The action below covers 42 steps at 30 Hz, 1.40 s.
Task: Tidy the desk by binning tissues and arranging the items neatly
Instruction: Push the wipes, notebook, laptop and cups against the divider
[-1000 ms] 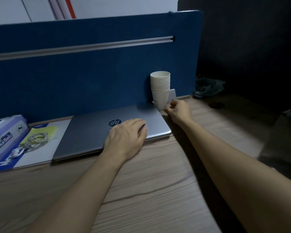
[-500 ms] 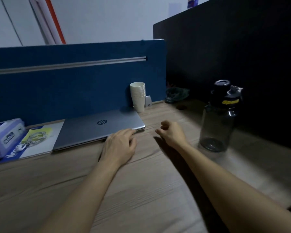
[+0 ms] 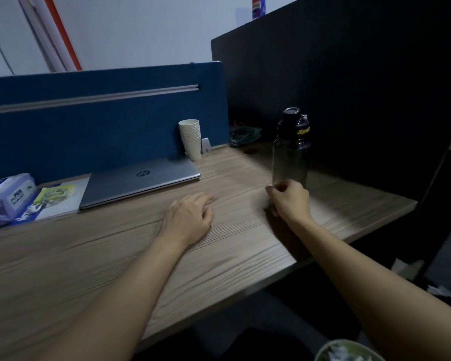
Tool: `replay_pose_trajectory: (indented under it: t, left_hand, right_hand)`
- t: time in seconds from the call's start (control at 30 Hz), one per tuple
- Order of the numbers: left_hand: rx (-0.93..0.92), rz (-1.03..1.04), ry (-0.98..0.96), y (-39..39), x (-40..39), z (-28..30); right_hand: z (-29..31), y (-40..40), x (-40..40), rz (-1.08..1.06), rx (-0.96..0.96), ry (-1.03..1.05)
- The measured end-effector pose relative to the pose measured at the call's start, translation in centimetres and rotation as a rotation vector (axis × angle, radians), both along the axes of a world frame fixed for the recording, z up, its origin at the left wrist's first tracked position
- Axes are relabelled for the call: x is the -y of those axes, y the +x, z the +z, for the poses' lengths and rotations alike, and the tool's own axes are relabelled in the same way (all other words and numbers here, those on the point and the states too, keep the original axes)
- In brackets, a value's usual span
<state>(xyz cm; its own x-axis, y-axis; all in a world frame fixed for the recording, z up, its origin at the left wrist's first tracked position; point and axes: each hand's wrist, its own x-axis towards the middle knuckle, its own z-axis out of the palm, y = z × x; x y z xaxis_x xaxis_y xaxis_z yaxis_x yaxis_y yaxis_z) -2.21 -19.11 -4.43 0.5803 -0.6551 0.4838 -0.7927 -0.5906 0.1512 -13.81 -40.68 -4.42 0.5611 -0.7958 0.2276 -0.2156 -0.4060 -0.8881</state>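
Observation:
A dark see-through water bottle (image 3: 290, 149) with a black lid stands upright on the right part of the wooden desk (image 3: 115, 256). My right hand (image 3: 290, 200) is at the bottle's base with fingers curled and apart, holding nothing. My left hand (image 3: 188, 220) rests palm down on the desk in the middle, empty. A shut grey laptop (image 3: 141, 182) lies against the blue partition (image 3: 89, 126). A stack of white paper cups (image 3: 191, 138) stands at the laptop's far right corner. A tissue pack (image 3: 5, 199) sits at the far left.
A booklet with a coiled white cable (image 3: 54, 198) lies between the tissue pack and the laptop. A dark cloth (image 3: 245, 135) lies in the back corner by a black side panel (image 3: 349, 87). A bin with crumpled paper (image 3: 346, 351) shows below the desk edge.
My left hand has slid off the laptop onto the bare desk. My right hand has left the paper cups and moved right to the base of the bottle. The view has pulled back and turned right.

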Motion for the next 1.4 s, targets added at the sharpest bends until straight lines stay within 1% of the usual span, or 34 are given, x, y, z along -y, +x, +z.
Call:
replay_pose_trajectory:
  t: [0.07,0.13,0.17,0.23,0.3,0.47,0.67,0.83,1.13,1.4]
  left_hand:
    - [0.019,-0.007,0.009,-0.4,-0.1,0.1]
    - [0.033,-0.001,0.019,-0.4,-0.4,0.2]
    - [0.038,0.003,0.025,-0.3,-0.5,0.2]
    - [0.046,0.01,0.03,0.1,-0.6,0.2]
    - [0.044,0.015,0.031,0.5,-0.6,0.1]
    - [0.048,0.018,0.032,1.9,-0.4,0.0]
    - [0.057,0.079,0.027,6.0,-1.2,0.0]
    - [0.024,0.155,0.034,10.0,-1.7,-0.3]
    - [-0.014,0.172,0.068,16.5,-1.6,-0.5]
    - [-0.002,0.147,0.103,20.1,-0.8,-0.2]
  right_hand:
    - [0.0,-1.0,0.8,-0.119,0.067,0.068]
    - [-0.1,-1.4,1.7,-0.233,0.095,0.03]
    - [-0.2,-1.4,2.0,-0.258,0.091,0.005]
    - [-0.4,-1.0,2.8,-0.231,0.054,-0.015]
    - [-0.5,-0.3,3.6,-0.157,0.021,-0.017]
    - [-0.3,2.0,4.0,-0.064,-0.006,-0.059]
    - [-0.2,6.5,3.9,0.016,-0.026,-0.085]
    - [-0.5,11.2,3.8,0.087,-0.024,-0.093]
    - [-0.5,20.7,3.9,0.109,0.011,-0.085]
    - [-0.3,27.6,5.0,0.113,-0.012,-0.095]
